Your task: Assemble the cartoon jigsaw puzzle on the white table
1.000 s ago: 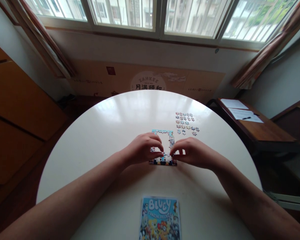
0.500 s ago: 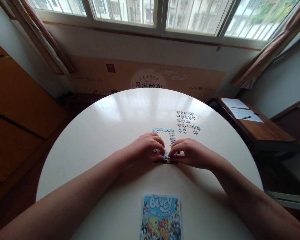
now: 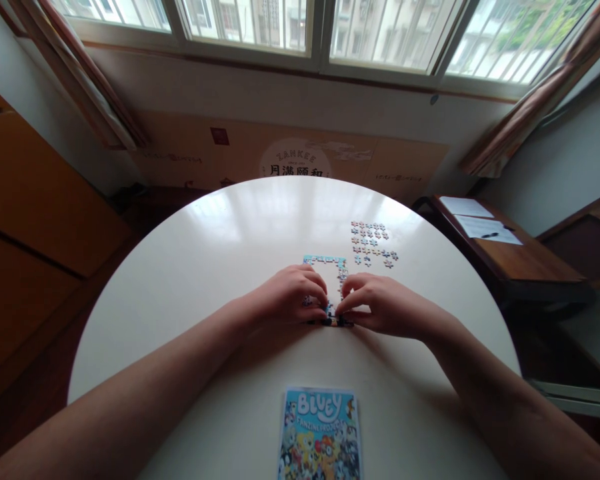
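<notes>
A small, partly built jigsaw puzzle point(image 3: 327, 261) lies at the middle of a round white table point(image 3: 205, 267); its blue top edge and right side show beyond my fingers. My left hand point(image 3: 290, 297) rests curled over the puzzle's lower left part. My right hand point(image 3: 380, 303) is curled on its lower right, thumb and fingers pinched together against the pieces there. The fingertips of both hands nearly meet. Whether a loose piece sits in the pinch is hidden.
Several loose puzzle pieces point(image 3: 373, 243) are laid out in rows to the right, beyond the puzzle. A Bluey picture card point(image 3: 320, 433) lies at the near table edge. A dark side table point(image 3: 510, 257) with papers point(image 3: 480, 223) stands to the right.
Both hands have closed in over the puzzle's bottom row, covering more of it. The view has shifted slightly.
</notes>
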